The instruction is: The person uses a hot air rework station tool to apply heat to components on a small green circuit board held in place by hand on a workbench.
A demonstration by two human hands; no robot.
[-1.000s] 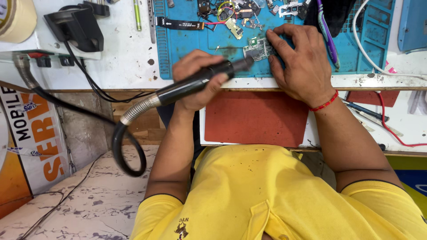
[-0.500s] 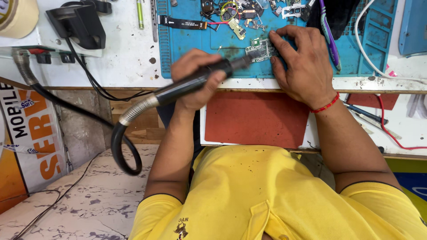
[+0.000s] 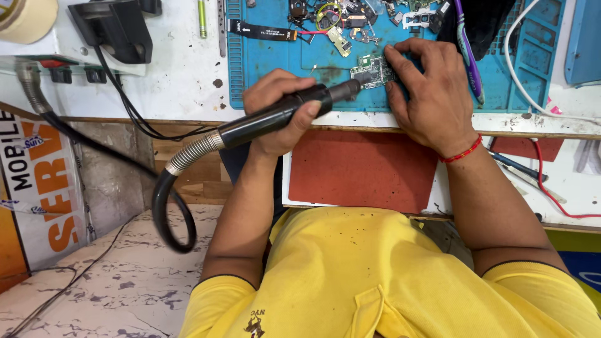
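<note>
My left hand (image 3: 279, 110) grips a black hot-air wand (image 3: 275, 117) whose nozzle points right at a small green circuit board (image 3: 370, 71). The board lies on a blue work mat (image 3: 269, 59). My right hand (image 3: 429, 84) rests on the mat with its fingertips pressing the board's right edge. A red thread band circles my right wrist. A ribbed metal sleeve and a black hose (image 3: 169, 213) run from the wand down and left in a loop.
Loose phone parts, a flex cable (image 3: 260, 30) and small boards litter the mat's far side. A black stand (image 3: 116, 28) sits far left, a tape roll (image 3: 25, 19) in the corner. A red pad (image 3: 360, 169) lies on the pull-out shelf. White and red cables run at right.
The wand and both hands hold nearly the same place over the board; only the view has shifted slightly.
</note>
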